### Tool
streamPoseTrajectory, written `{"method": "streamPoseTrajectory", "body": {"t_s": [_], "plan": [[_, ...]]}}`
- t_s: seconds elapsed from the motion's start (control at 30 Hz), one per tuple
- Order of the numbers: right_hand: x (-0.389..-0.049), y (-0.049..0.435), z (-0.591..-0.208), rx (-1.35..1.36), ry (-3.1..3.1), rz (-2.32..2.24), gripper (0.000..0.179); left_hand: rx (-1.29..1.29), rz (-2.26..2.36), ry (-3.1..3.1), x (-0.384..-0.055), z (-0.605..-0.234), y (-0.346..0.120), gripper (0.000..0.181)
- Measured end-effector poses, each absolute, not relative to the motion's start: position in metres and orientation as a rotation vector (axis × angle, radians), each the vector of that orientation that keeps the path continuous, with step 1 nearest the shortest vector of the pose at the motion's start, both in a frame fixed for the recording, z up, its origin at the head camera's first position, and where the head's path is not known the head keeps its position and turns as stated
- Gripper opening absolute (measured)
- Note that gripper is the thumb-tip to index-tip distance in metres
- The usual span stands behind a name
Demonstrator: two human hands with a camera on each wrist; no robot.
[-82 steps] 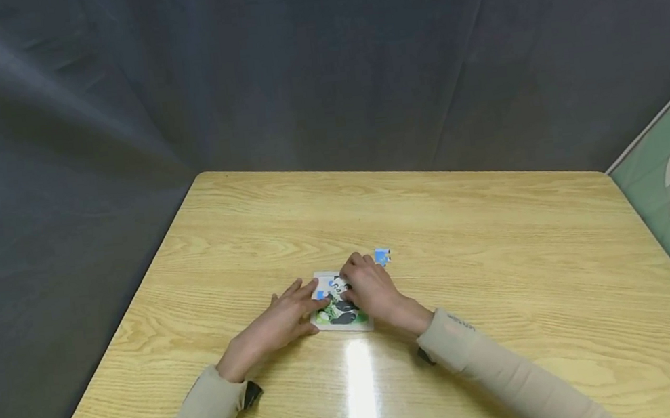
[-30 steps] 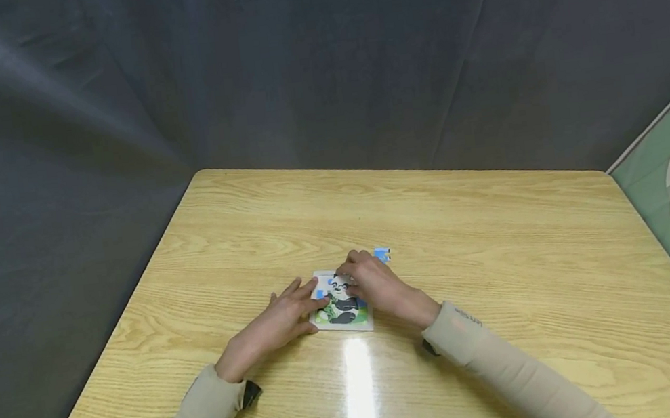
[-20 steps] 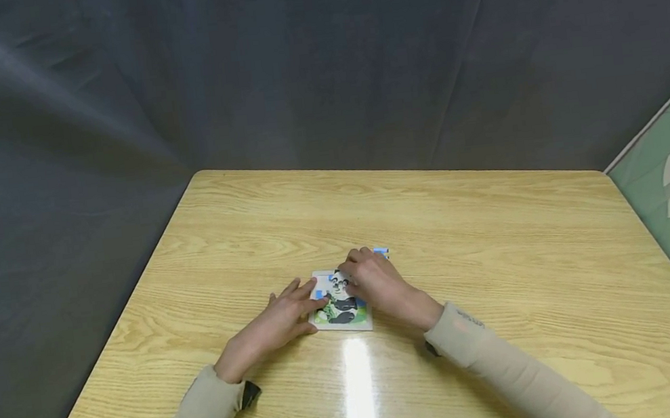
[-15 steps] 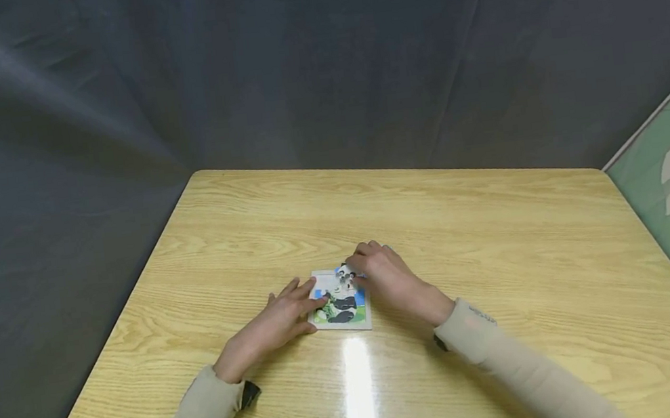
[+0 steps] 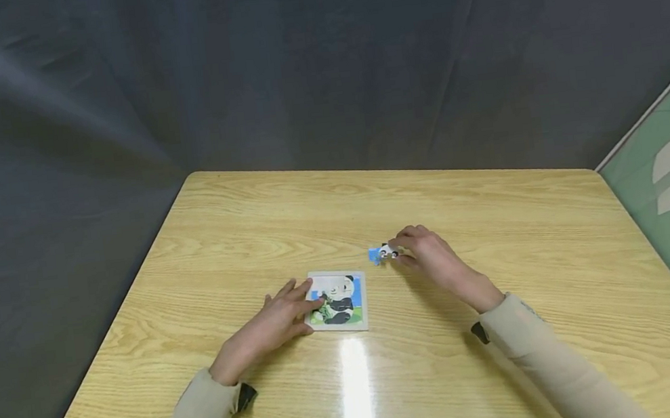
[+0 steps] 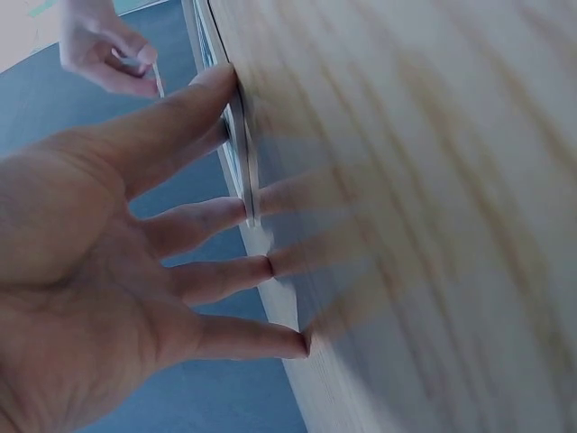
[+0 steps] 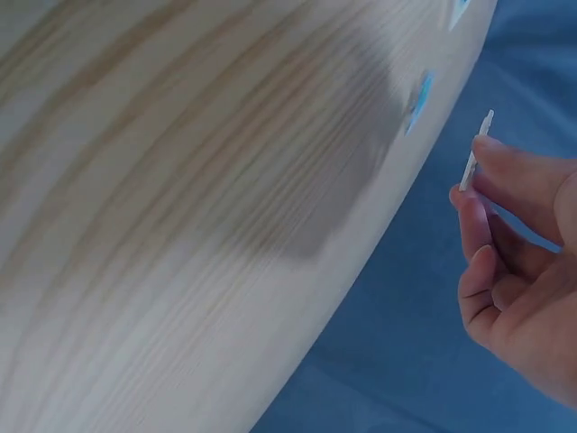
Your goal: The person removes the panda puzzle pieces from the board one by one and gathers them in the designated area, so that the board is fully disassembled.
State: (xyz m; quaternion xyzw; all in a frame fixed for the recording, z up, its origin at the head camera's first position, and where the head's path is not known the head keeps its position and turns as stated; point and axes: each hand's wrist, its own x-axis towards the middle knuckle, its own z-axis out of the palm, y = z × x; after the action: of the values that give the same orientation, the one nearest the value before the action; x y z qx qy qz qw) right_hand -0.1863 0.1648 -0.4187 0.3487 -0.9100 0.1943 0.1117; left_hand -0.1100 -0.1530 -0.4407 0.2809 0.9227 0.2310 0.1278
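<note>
Over at the desk (image 5: pixel 521 230), a person works at a panda jigsaw board (image 5: pixel 347 328) that lies flat on the wood. The left hand (image 5: pixel 270 325) is spread along the board's left side, its fingers fairly straight and gripping nothing. The index finger reaches over the board's left rim onto the picture, the thumb touches the edge nearer the person, and the little finger rests on the wood to the left of the board.

The right hand (image 5: pixel 432 257) is off past the board's far right corner, pinching a panda-head piece (image 5: pixel 386 252) between thumb and finger. From the right wrist it is plain that the piece is held up off the wood, seen edge-on. Beyond that same corner of the board lies a blue jigsaw piece (image 5: pixel 373 255), partly behind the panda-head piece from the head view; whether the two touch I can't tell.

On the board itself I can make out the panda's black-and-white body, green along the near edge, blue at the right and a pale patch at the far left. A bright reflection (image 5: pixel 356 387) shines on the wood on the near side of the board. Well beyond the board hangs a dark curtain (image 5: pixel 320 67).
</note>
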Motion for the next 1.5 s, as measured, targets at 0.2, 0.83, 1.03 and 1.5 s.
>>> {"method": "streamPoseTrajectory", "body": {"t_s": [0.2, 0.83, 1.03, 1.5], "plan": [[-0.19, 0.188, -0.423, 1.005, -2.67, 0.524, 0.027, 0.808, 0.673, 2.681, -0.11, -0.44, -0.154, 0.048], [-0.197, 0.238, -0.434, 1.03, -2.677, 0.471, 0.025, 0.819, 0.694, 2.672, -0.11, -0.44, -0.154, 0.048], [-0.198, 0.241, -0.438, 1.034, -2.673, 0.488, 0.025, 0.817, 0.691, 2.672, -0.109, -0.44, -0.154, 0.049], [-0.202, 0.242, -0.447, 1.035, -2.68, 0.463, 0.024, 0.801, 0.705, 2.666, -0.109, -0.44, -0.154, 0.049]]}}
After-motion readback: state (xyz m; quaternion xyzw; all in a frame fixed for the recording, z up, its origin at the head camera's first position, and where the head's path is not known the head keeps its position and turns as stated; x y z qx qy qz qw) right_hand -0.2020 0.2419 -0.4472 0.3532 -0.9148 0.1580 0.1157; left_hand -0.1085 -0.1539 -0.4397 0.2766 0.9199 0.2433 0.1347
